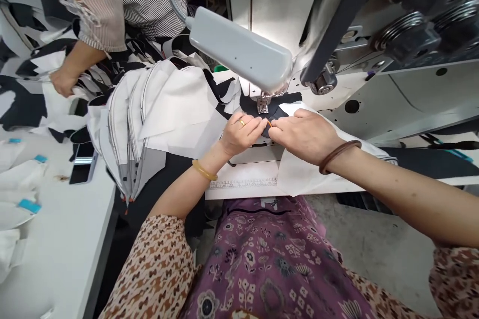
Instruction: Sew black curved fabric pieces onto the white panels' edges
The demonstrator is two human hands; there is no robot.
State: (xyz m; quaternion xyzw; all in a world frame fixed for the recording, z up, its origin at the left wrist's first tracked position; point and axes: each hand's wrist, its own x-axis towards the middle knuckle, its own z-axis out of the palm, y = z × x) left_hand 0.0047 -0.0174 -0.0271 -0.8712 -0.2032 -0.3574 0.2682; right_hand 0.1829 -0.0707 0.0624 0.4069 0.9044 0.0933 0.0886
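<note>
My left hand (pixel 245 133) and my right hand (pixel 305 132) meet just in front of the presser foot (pixel 263 104) of a sewing machine (pixel 348 75). Fingers of both hands are closed on the near edge of a black fabric piece (pixel 286 101), part of which lies beneath the foot. Between the fingertips shows a small orange strip (pixel 270 123); which hand grips it I cannot tell. White fabric (pixel 299 174) spreads under my right hand and over the front edge of the machine bed.
A grey lamp (pixel 239 50) hangs over the needle area. To the left lie stacked white zippered pieces (pixel 168 104), with a phone (pixel 83 163) on the white side table (pixel 56 249). Another person's hand (pixel 65 79) rests among fabric pieces. A printed ruler (pixel 243 184) runs along the near edge.
</note>
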